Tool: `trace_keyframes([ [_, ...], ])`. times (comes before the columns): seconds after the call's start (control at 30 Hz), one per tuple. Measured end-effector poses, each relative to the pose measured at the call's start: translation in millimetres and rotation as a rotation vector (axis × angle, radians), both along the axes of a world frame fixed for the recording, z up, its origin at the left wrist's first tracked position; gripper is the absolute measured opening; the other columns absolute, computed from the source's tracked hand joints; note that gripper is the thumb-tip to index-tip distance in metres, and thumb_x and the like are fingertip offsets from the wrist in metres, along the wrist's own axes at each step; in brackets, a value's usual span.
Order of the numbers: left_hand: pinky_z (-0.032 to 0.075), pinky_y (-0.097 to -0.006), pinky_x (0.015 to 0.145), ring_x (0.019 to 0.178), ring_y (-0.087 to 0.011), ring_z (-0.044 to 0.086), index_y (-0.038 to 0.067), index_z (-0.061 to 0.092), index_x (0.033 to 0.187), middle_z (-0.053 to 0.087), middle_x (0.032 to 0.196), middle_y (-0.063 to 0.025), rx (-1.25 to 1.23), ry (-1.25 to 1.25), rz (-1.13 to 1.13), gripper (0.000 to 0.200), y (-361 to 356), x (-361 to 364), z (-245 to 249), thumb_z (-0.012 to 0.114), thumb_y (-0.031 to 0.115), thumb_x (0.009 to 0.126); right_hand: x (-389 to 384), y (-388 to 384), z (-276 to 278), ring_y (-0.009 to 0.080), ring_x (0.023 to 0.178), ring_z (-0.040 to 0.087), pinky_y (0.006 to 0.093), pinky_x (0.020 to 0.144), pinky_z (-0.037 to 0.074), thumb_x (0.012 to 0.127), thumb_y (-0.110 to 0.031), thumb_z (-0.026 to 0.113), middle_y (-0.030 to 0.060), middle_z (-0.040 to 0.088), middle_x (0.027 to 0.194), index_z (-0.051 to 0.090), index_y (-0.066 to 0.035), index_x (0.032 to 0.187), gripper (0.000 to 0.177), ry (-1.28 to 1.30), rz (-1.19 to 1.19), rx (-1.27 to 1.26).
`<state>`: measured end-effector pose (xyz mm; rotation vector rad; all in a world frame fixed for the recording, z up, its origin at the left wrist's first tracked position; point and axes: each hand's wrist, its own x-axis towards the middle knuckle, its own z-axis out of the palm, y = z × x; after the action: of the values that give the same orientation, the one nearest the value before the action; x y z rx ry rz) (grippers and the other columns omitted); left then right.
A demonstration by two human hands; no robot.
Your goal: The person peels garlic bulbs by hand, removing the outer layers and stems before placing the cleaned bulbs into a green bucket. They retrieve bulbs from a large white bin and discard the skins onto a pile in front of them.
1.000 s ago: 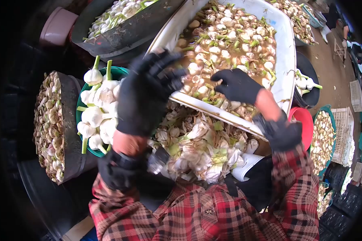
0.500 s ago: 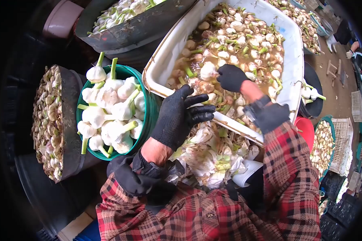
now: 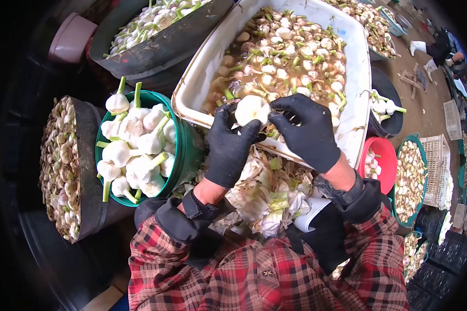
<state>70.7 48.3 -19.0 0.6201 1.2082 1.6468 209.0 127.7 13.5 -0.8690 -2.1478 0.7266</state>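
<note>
A pale garlic bulb is held up between both black-gloved hands, over the near rim of a white tub. My left hand grips the bulb from its left and below, thumb against it. From the right, my right hand pinches the bulb's edge between thumb and fingers. Inside the tub, many garlic bulbs float in brown water. Below my hands lies a heap of peeled garlic skins.
At left stands a green bucket of cleaned, stemmed bulbs, beside a dark container of unpeeled garlic. A red basin and a dark bucket are at right. Farther right are plastic crates and a person's hand.
My right hand has come back from the tub toward my left hand. The bulb it reached for over the water is now between both hands. The view has shifted slightly.
</note>
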Motion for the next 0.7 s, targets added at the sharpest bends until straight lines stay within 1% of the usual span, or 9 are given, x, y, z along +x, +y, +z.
trace_keyframes([
  [0.03, 0.058, -0.0326, 0.078, 0.094, -0.0209, 0.064, -0.003, 0.044, 0.121, 0.058, 0.112, -0.0158, 0.038, 0.135, 0.045, 0.047, 0.0, 2.7, -1.7, 0.067, -0.001, 0.08, -2.4, -3.9, -0.4, 0.0278, 0.07, 0.065, 0.035, 0.061, 0.051, 0.076, -0.012, 0.07, 0.01, 0.064, 0.083, 0.066, -0.006, 0.088, 0.014, -0.01, -0.039, 0.047],
  [0.07, 0.058, -0.0326, 0.078, 0.094, -0.0209, 0.064, -0.003, 0.044, 0.121, 0.058, 0.112, -0.0158, 0.037, 0.136, 0.04, 0.047, -0.6, 4.1, -3.6, 0.067, -0.001, 0.08, -4.8, -6.0, -3.0, 0.028, 0.069, 0.064, 0.0353, 0.06, 0.051, 0.075, -0.012, 0.07, 0.0081, 0.064, 0.079, 0.067, -0.008, 0.084, 0.011, -0.019, -0.079, 0.092],
  [0.13, 0.056, -0.0296, 0.079, 0.094, -0.0192, 0.064, -0.002, 0.046, 0.117, 0.06, 0.111, -0.0148, 0.082, 0.41, 0.105, 0.044, -2.3, 5.4, -5.5, 0.067, -0.004, 0.078, -6.1, -9.7, -4.1, 0.0281, 0.068, 0.064, 0.0358, 0.059, 0.051, 0.074, -0.012, 0.07, 0.008, 0.064, 0.079, 0.067, -0.008, 0.082, 0.009, -0.035, -0.099, 0.115],
  [0.37, 0.052, -0.0283, 0.085, 0.099, -0.0166, 0.061, -0.003, 0.048, 0.119, 0.058, 0.113, -0.0118, 0.052, 0.5, 0.059, 0.045, -7.5, 7.7, -3.8, 0.068, -0.004, 0.079, -4.0, -12.3, -9.6, 0.0291, 0.066, 0.063, 0.0367, 0.057, 0.05, 0.071, -0.009, 0.068, 0.0081, 0.062, 0.073, 0.063, -0.008, 0.074, 0.006, -0.063, -0.124, 0.147],
  [0.47, 0.054, -0.0285, 0.078, 0.097, -0.0205, 0.065, -0.003, 0.047, 0.116, 0.06, 0.112, -0.014, 0.149, 0.429, 0.053, 0.044, -4.8, 5.1, -5.1, 0.067, -0.006, 0.077, 0.0, -9.7, -11.6, 0.0274, 0.061, 0.063, 0.035, 0.057, 0.05, 0.07, -0.009, 0.067, 0.0095, 0.062, 0.066, 0.063, -0.006, 0.074, 0.006, -0.009, -0.132, 0.057],
  [0.53, 0.054, -0.0283, 0.079, 0.099, -0.0188, 0.062, -0.003, 0.045, 0.124, 0.059, 0.113, -0.0113, 0.035, 0.131, -0.165, 0.05, -6.4, -4.0, 7.0, 0.066, -0.005, 0.078, 8.7, -0.7, -15.4, 0.0258, 0.059, 0.064, 0.0339, 0.057, 0.05, 0.07, -0.008, 0.067, 0.0105, 0.063, 0.064, 0.063, -0.004, 0.073, 0.006, 0.008, -0.171, -0.048],
  [0.6, 0.054, -0.0282, 0.08, 0.1, -0.0177, 0.061, -0.003, 0.044, 0.127, 0.058, 0.114, -0.0101, 0.047, 0.031, -0.25, 0.053, -5.8, -11.3, 9.1, 0.066, -0.003, 0.078, 25.3, 16.6, -19.7, 0.0221, 0.057, 0.065, 0.0317, 0.058, 0.051, 0.071, -0.009, 0.066, 0.0132, 0.064, 0.062, 0.064, -0.002, 0.074, 0.008, 0.013, -0.234, -0.198],
  [0.63, 0.054, -0.0281, 0.08, 0.1, -0.0167, 0.059, -0.002, 0.042, 0.13, 0.057, 0.114, -0.0089, 0.058, -0.066, -0.337, 0.056, -5.7, -14.0, 9.6, 0.065, -0.001, 0.079, 34.9, 26.8, -31.5, 0.0227, 0.058, 0.065, 0.0326, 0.059, 0.051, 0.071, -0.009, 0.067, 0.0127, 0.064, 0.063, 0.065, -0.002, 0.075, 0.009, -0.029, -0.27, -0.202],
  [0.7, 0.054, -0.0282, 0.077, 0.1, -0.015, 0.057, -0.001, 0.041, 0.134, 0.055, 0.115, -0.0074, 0.063, -0.057, -0.376, 0.056, -5.1, -14.8, 9.8, 0.063, 0.005, 0.082, 46.7, 34.0, -39.8, 0.0214, 0.065, 0.066, 0.0325, 0.063, 0.052, 0.073, -0.008, 0.066, 0.0122, 0.067, 0.072, 0.067, -0.002, 0.082, 0.011, -0.2, -0.242, -0.075],
])
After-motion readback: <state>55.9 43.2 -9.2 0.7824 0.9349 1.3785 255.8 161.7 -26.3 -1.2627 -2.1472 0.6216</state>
